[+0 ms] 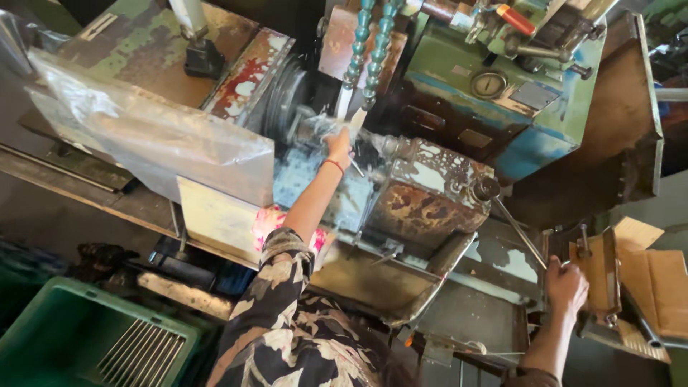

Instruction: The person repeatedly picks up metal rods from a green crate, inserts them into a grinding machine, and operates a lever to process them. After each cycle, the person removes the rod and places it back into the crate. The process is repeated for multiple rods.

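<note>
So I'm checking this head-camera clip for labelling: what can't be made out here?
- Left hand: fingertips and whatever they touch at the machine's chuck are lost in coolant spray and blur.
- Right hand: it grips near a lever, but the palm hides the grip.
- Round gauge: too small to read.
- Green crate: cut off by the bottom edge.

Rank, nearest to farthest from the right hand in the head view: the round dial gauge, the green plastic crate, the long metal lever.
From the right hand:
1. Long metal lever, in its grip, running up-left.
2. Round dial gauge, on the green machine housing, top centre.
3. Green plastic crate, bottom left corner.
</note>
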A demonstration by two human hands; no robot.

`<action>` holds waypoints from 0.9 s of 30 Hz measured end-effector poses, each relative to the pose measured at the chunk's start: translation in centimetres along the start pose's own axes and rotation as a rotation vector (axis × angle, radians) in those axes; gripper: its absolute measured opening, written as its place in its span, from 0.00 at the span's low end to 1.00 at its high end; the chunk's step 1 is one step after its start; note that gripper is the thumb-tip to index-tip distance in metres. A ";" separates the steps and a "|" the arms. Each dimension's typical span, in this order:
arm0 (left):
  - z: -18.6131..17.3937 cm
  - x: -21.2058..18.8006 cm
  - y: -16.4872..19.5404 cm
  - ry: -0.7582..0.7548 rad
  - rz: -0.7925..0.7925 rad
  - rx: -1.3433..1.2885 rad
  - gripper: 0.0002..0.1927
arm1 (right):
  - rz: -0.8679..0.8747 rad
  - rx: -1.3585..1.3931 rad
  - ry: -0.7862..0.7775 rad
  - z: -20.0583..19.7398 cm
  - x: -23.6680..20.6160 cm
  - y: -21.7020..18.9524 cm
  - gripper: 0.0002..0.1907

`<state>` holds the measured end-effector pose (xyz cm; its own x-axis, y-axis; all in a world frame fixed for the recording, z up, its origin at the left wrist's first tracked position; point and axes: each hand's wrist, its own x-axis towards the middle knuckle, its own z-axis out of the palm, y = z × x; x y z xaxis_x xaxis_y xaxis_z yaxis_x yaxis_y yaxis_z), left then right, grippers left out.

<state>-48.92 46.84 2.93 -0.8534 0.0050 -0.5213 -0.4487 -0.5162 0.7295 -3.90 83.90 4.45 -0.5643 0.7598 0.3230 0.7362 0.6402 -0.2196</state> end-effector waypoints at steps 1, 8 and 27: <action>0.2 0.4 0.2 0.005 0.025 -0.002 0.19 | -0.019 0.027 -0.011 0.4 0.0 0.0 0.35; -0.2 2.4 -0.2 -0.058 0.084 -0.004 0.16 | 0.156 -0.046 -0.049 2.5 0.1 0.0 0.36; -0.8 5.0 -1.4 -0.091 0.100 0.056 0.13 | 0.224 -0.052 0.125 4.0 -0.1 0.1 0.32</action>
<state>-52.29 46.94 -1.06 -0.9141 0.0348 -0.4041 -0.3719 -0.4693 0.8009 -5.25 84.35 0.70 -0.3369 0.8597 0.3839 0.8576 0.4485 -0.2517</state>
